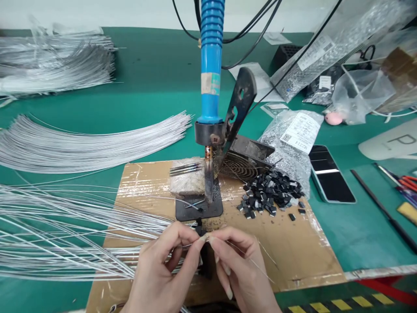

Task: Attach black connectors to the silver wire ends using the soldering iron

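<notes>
My left hand (169, 265) and my right hand (237, 265) meet at the front of the cardboard, thumb and forefinger of each pinched together. Between the fingertips is a thin wire, its tip mostly covered. Fine strands (262, 266) trail out to the right past my right hand. Just above them stands a blue-handled soldering iron (211, 100), clamped upright with its tip pointing down. A long bundle of silvery wires (130, 219) runs in from the left to my left hand. On the black stand base (213, 211) lies a wire with a small black end.
Small black parts (273, 191) are heaped on the cardboard (302, 252) to the right. More wire bundles (97, 141) lie at left. Right of the cardboard are a phone (330, 174), a black rod (384, 208) and plastic bags (293, 134). Black cables hang behind the iron.
</notes>
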The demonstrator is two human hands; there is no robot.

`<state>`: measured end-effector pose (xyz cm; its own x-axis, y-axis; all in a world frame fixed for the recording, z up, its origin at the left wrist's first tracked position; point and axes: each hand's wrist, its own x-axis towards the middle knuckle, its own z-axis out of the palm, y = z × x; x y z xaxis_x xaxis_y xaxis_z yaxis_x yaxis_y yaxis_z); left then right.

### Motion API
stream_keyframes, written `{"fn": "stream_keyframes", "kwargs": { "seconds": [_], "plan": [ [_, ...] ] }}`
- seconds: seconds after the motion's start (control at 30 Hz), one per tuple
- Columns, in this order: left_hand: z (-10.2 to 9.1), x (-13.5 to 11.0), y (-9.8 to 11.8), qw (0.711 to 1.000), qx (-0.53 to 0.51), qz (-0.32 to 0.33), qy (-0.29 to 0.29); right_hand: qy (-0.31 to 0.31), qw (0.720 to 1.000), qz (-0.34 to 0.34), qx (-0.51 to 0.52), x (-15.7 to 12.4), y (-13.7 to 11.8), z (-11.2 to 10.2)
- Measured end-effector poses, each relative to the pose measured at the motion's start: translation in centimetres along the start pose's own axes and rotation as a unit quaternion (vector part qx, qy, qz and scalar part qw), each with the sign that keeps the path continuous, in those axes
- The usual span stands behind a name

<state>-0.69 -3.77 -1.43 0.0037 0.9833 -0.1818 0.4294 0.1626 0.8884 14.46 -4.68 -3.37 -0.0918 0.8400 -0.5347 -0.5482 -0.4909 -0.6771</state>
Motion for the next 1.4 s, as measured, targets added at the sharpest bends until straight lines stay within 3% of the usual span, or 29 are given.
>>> {"fn": "stream_keyframes", "kwargs": {
  "seconds": [0.7, 0.93, 1.17, 1.4],
  "plan": [
    [0.3, -0.2, -0.4, 1.000, -0.017, -0.005, 0.006, 0.025, 0.998, -0.045, -0.041, -0.2, 0.4, -0.1],
    [1.0, -0.4, -0.5, 0.999, -0.031, 0.002, 0.028, 0.032, 0.999, -0.033, 0.014, -0.1, 0.5, 0.1],
    [1.9, -0.7, -0.9, 0.996, -0.060, -0.027, 0.055, 0.047, 0.995, 0.000, 0.091, -0.3, 0.9, 1.0],
    [1.6, -0.6, -0.3, 0.991, -0.109, -0.065, 0.047, 0.032, 0.998, -0.030, 0.038, -0.3, 0.5, 0.5]
  ]
}}
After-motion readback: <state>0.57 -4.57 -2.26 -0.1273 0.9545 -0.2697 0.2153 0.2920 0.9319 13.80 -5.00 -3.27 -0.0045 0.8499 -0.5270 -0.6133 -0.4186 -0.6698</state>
